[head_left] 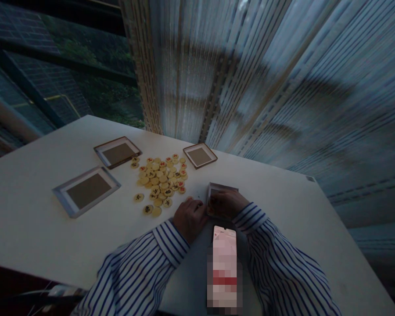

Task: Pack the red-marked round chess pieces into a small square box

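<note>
Chinese chess pieces, round and pale with red or black characters, lie in a loose pile on the white table. My left hand rests right of the pile with its fingers curled, against the near left side of a small shallow box. Whatever its fingers hold, if anything, is hidden. Over that same box is my right hand, fingers bent and closed down into it. A small pale spot shows by its fingertips, too dark to name. Both hands cover much of the box.
Three more shallow open boxes lie around the pile: a brown one behind left, a pale one at left, and a small one at the back. A lit phone lies below my hands. A string curtain hangs behind the table.
</note>
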Action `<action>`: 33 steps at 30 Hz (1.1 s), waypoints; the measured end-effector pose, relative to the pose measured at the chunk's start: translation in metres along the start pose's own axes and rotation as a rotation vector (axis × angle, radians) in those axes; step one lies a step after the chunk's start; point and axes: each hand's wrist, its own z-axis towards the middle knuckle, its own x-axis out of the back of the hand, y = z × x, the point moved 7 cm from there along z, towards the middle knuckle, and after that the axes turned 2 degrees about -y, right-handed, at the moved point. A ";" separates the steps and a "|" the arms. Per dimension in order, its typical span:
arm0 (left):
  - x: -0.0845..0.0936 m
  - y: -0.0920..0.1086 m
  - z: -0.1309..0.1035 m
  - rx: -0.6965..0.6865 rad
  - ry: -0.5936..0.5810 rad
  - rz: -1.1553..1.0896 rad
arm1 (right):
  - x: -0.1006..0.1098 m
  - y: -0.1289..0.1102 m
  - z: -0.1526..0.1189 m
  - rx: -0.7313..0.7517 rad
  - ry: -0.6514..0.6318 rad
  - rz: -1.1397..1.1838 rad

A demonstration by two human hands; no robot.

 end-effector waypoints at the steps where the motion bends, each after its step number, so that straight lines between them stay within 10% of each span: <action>1: 0.001 0.000 -0.001 -0.004 0.014 -0.003 | 0.001 0.001 -0.001 0.002 0.020 0.008; 16: 0.051 0.015 -0.040 -0.086 0.270 -0.065 | -0.022 0.047 -0.083 -0.032 0.702 0.147; 25: 0.056 -0.025 -0.083 0.118 0.232 0.025 | -0.049 0.058 -0.094 -0.148 0.859 0.268; 33: 0.053 -0.030 -0.070 0.152 0.240 0.194 | -0.057 0.055 -0.088 -0.085 0.809 0.351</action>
